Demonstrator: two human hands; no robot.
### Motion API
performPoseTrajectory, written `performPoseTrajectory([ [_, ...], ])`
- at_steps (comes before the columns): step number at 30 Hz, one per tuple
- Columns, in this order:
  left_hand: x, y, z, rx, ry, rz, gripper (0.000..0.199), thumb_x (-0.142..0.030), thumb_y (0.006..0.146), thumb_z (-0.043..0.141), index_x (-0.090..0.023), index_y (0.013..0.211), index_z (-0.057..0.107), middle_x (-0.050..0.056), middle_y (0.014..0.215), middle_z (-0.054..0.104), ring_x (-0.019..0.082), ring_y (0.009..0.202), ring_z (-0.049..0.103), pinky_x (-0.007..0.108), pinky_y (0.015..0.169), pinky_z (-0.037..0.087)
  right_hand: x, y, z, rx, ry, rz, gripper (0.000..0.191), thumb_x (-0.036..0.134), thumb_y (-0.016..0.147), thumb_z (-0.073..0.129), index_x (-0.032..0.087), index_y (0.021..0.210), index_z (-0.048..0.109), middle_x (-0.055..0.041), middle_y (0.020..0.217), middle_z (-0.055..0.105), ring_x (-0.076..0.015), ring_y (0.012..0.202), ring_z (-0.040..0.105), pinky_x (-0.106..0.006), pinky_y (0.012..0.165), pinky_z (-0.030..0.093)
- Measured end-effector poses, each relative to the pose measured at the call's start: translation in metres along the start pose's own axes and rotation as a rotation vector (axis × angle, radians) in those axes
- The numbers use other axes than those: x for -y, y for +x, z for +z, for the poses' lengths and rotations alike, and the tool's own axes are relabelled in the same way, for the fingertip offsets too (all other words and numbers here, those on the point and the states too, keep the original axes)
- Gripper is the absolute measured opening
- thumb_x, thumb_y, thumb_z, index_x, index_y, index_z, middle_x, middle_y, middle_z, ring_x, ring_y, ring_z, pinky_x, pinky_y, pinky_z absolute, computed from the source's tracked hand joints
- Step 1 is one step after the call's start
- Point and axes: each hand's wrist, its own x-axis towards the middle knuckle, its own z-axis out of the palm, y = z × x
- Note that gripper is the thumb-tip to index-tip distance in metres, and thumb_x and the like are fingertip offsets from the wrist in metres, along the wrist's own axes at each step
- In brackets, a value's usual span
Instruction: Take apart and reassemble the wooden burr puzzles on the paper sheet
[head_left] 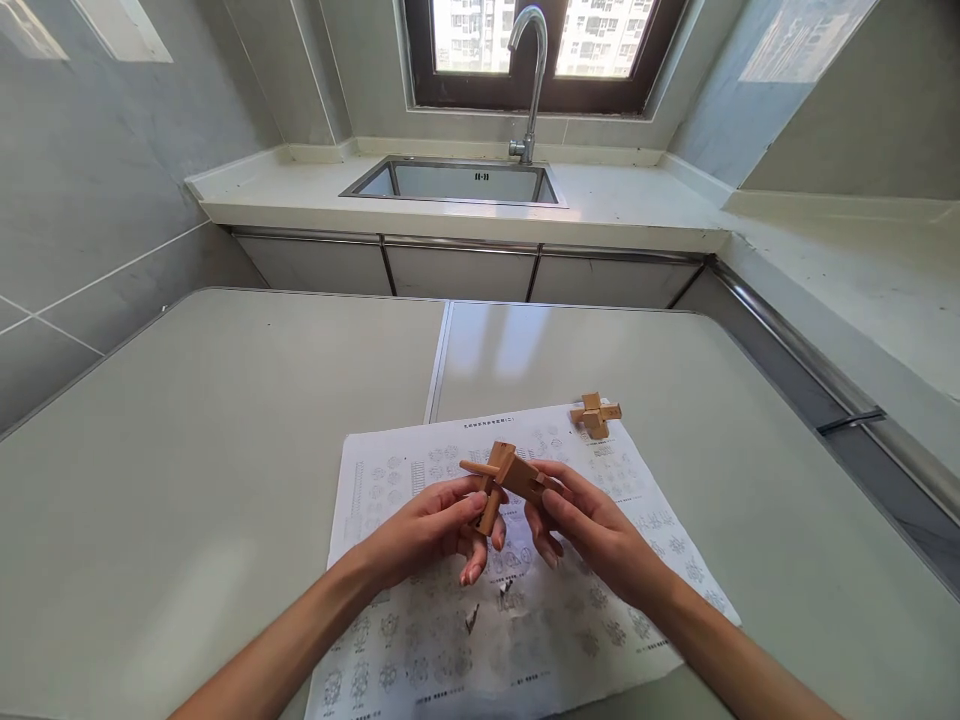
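Brown wooden puzzle pieces [519, 476], fitted or crossed together, are held between both hands above a printed sheet [420, 640]. My left hand [442, 525] pinches an upright-leaning wooden bar on the left side. The fingers of my right hand [581, 515] close on the right end of a thicker block. A thin stick juts out to the left from where the pieces meet. How they interlock is partly hidden by my fingers. On the sheet's far right corner sits another wooden puzzle [596, 414], a cross-shaped assembly.
The sheet carries rows of small diagrams and has torn spots near its middle. It lies on a pale folding table [187, 480] with a centre seam. Beyond stand a white counter [630, 205], a sink [457, 182] and a curved faucet [536, 80]. Tiled walls flank both sides.
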Motion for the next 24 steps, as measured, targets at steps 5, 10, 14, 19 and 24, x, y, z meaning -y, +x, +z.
performPoseTrajectory([
  [5, -0.001, -0.0004, 0.0026, -0.012, 0.05, 0.007, 0.035, -0.049, 0.103, 0.064, -0.018, 0.118, 0.062, 0.004, 0.09, 0.069, 0.01, 0.054, 0.065, 0.024, 0.055, 0.05, 0.0032, 0.0008, 0.0021, 0.004, -0.015, -0.024, 0.037, 0.05, 0.108, 0.056, 0.025, 0.136, 0.056, 0.0016, 0.08, 0.062, -0.0147, 0.062, 0.06, -0.032, 0.063, 0.042],
  [10, -0.0022, -0.0009, 0.0031, -0.008, 0.094, 0.019, 0.035, -0.049, 0.104, 0.062, -0.018, 0.12, 0.06, 0.004, 0.092, 0.069, 0.01, 0.055, 0.066, 0.024, 0.057, 0.051, 0.0065, 0.001, 0.0043, 0.005, -0.006, -0.037, 0.032, 0.048, 0.108, 0.057, 0.024, 0.129, 0.056, 0.0027, 0.079, 0.062, -0.0125, 0.059, 0.06, -0.03, 0.061, 0.04],
  [14, -0.0015, -0.0011, 0.0024, -0.001, 0.108, 0.014, 0.034, -0.048, 0.105, 0.061, -0.019, 0.122, 0.06, 0.004, 0.092, 0.068, 0.01, 0.056, 0.066, 0.025, 0.057, 0.051, 0.007, -0.0002, 0.004, -0.002, -0.008, -0.029, 0.032, 0.049, 0.108, 0.057, 0.024, 0.127, 0.057, 0.0024, 0.079, 0.062, -0.0126, 0.059, 0.06, -0.03, 0.061, 0.039],
  [19, 0.002, -0.0004, -0.0001, 0.0, 0.121, 0.036, 0.032, -0.046, 0.107, 0.057, -0.018, 0.122, 0.061, 0.005, 0.094, 0.068, 0.01, 0.056, 0.067, 0.025, 0.059, 0.052, 0.0056, -0.0006, 0.001, -0.013, 0.029, -0.005, 0.029, 0.046, 0.108, 0.058, 0.024, 0.127, 0.057, 0.002, 0.081, 0.064, -0.0122, 0.06, 0.06, -0.03, 0.062, 0.039],
  [24, 0.0015, 0.0005, -0.0021, 0.035, 0.084, 0.038, 0.031, -0.042, 0.108, 0.056, -0.017, 0.125, 0.061, 0.005, 0.092, 0.068, 0.009, 0.055, 0.065, 0.023, 0.057, 0.05, 0.007, 0.0001, -0.0001, -0.009, 0.059, 0.036, 0.031, 0.046, 0.107, 0.06, 0.024, 0.128, 0.057, 0.0009, 0.082, 0.064, -0.0121, 0.062, 0.059, -0.029, 0.062, 0.039],
])
